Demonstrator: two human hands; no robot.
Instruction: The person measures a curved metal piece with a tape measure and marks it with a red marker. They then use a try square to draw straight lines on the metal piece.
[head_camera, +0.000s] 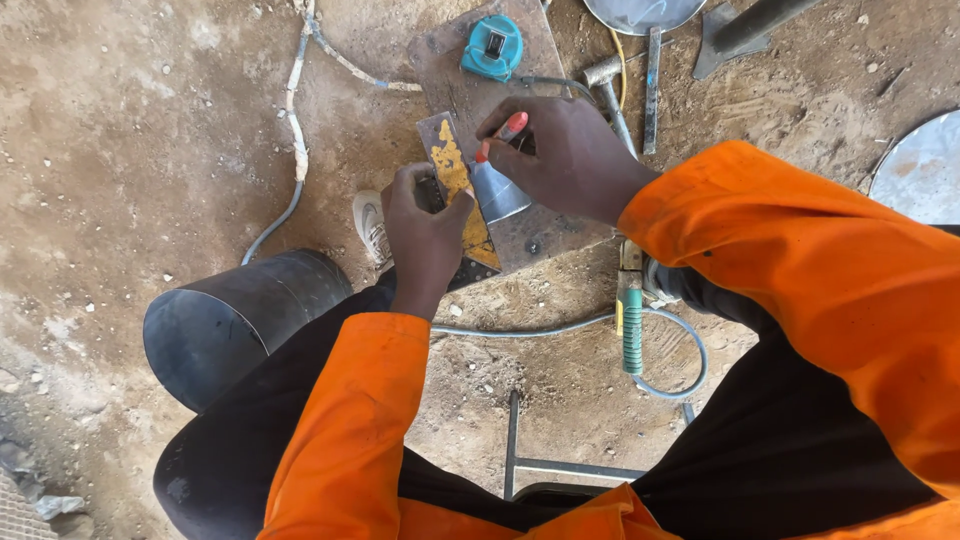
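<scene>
My left hand (425, 235) presses down on a narrow metal strip (452, 165) with yellow patches, lying on a flat steel plate (520, 235) on the dirt floor. My right hand (565, 155) grips a red-handled marker or scriber (503, 132), its tip against the strip's edge. A small grey metal cone (498, 195) sits between the two hands, under my right palm. Both arms wear orange sleeves.
A blue tape measure (492, 45) lies at the plate's far end. A hammer (610, 85) lies to the right, a green-handled tool (631, 320) and grey cable (520, 330) near my knee. A rolled dark sheet-metal cylinder (235, 320) stands at left. Round metal discs (925, 170) lie at right.
</scene>
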